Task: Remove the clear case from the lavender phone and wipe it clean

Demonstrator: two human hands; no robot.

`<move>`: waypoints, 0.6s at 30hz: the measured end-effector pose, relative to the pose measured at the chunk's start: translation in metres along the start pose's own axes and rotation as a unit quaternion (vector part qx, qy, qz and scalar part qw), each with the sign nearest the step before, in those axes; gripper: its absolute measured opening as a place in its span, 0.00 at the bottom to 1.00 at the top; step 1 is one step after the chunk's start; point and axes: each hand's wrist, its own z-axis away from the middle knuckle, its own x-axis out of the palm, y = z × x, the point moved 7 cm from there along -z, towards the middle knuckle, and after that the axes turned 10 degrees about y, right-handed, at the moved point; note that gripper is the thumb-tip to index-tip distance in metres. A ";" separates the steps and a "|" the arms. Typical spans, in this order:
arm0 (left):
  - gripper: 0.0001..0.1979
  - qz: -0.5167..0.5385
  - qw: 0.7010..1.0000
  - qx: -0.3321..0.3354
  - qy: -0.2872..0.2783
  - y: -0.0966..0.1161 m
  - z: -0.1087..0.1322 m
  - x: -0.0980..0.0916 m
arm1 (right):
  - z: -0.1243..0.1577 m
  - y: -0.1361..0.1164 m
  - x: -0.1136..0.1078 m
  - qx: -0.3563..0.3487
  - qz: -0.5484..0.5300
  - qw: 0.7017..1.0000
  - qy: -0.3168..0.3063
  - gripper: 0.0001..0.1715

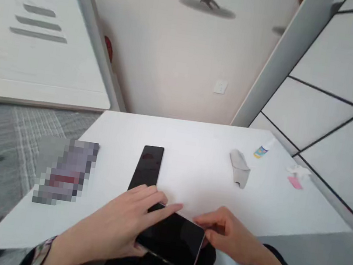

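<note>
A smartphone (173, 240) with a black screen and a light rim lies tilted in my hands, above my lap at the table's near edge. My left hand (133, 221) is wrapped round its left end, thumb across the top edge. At the phone's upper right corner, the fingers of my right hand (227, 233) are closed in a pinch on the edge. Whether they also hold something thin there is hidden. Just beyond my left hand, a second dark phone-like slab (150, 164) lies flat on the white table (194, 144), its near end covered by that hand.
A grey folded cloth piece (239, 171) and a small bottle with a blue and yellow label (260, 152) are at the right. Near them lie crumpled white tissue (299, 170) and a pink piece (295, 182). A pixelated item (70, 174) is on the left. White panels stand along the right.
</note>
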 end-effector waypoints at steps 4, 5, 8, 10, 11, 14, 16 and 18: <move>0.62 0.009 1.000 -0.005 -0.005 0.000 -0.003 -0.001 | 0.001 0.002 0.002 0.005 -0.006 1.000 -0.002 0.15; 0.61 0.011 1.000 -0.006 -0.006 -0.001 -0.003 0.000 | 0.001 0.002 0.002 0.007 -0.009 1.000 -0.003 0.16; 0.59 0.016 1.000 -0.012 -0.013 -0.004 -0.001 0.001 | 0.000 0.005 0.004 0.014 -0.015 1.000 -0.002 0.18; 0.60 0.016 1.000 -0.016 -0.022 -0.005 0.001 0.003 | 0.000 0.007 0.004 0.023 -0.010 1.000 0.004 0.16; 0.60 0.014 0.999 -0.018 -0.029 -0.005 0.002 0.003 | 0.001 0.009 0.004 0.028 -0.006 1.000 0.007 0.14; 0.61 0.002 0.997 -0.025 -0.066 -0.002 0.004 0.006 | 0.003 0.013 0.006 0.049 0.007 0.999 0.004 0.08; 0.60 -0.001 0.995 -0.025 -0.094 0.002 0.007 0.007 | 0.006 0.015 0.011 0.068 0.015 0.998 -0.011 0.13; 0.60 0.001 0.994 -0.014 -0.111 0.009 0.009 0.006 | 0.010 0.015 0.019 0.088 0.025 0.995 -0.032 0.16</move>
